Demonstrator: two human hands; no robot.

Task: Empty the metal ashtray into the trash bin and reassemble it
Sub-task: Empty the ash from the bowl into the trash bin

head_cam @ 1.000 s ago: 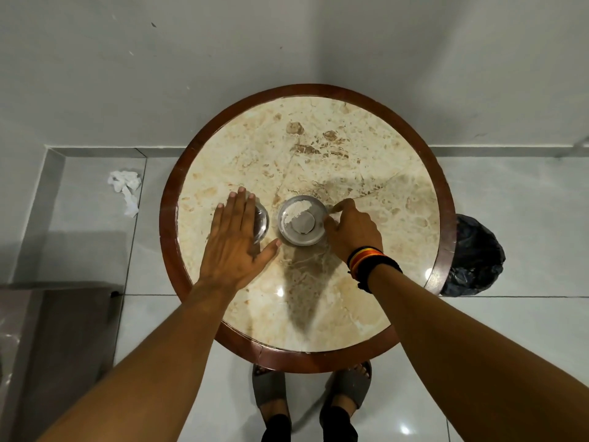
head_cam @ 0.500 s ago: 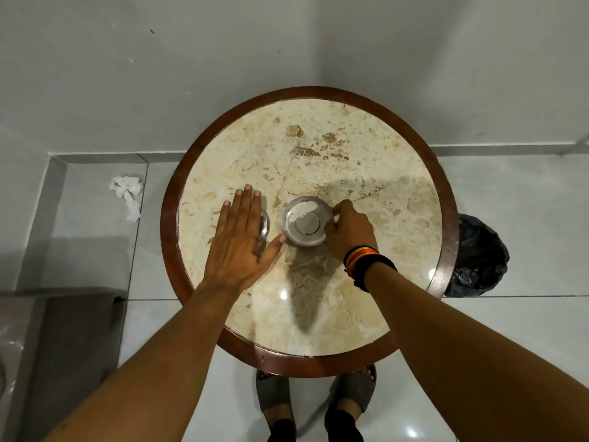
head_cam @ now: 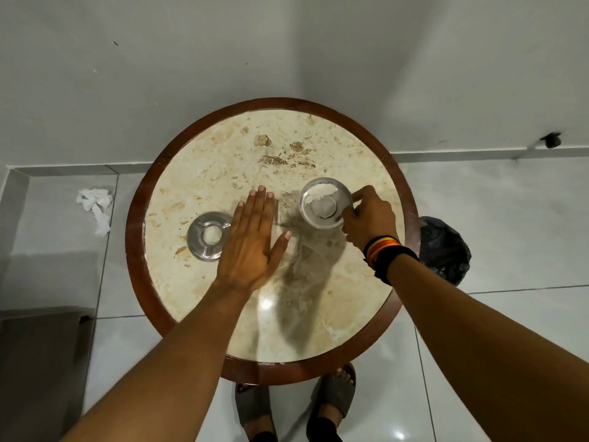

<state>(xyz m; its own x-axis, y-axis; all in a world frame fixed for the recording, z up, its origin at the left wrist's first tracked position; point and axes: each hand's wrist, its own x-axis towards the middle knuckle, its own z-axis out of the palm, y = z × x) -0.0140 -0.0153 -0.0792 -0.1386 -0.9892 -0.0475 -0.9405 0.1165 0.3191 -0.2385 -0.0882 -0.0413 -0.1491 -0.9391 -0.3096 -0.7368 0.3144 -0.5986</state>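
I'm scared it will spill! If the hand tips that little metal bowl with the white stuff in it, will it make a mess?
Probably, yes. The ashtray bowl is shallow and open, so its loose white ash would likely slide out. Shiny metal may be slippery in the right hand. It looks stiff, not floppy.

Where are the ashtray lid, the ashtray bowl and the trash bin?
ashtray lid (head_cam: 195,240): head view, on its metal ring.
ashtray bowl (head_cam: 322,220): head view, on its near inner wall.
trash bin (head_cam: 444,247): head view, on its black bag.

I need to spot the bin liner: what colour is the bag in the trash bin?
Black, in the bin right of the table, head view.
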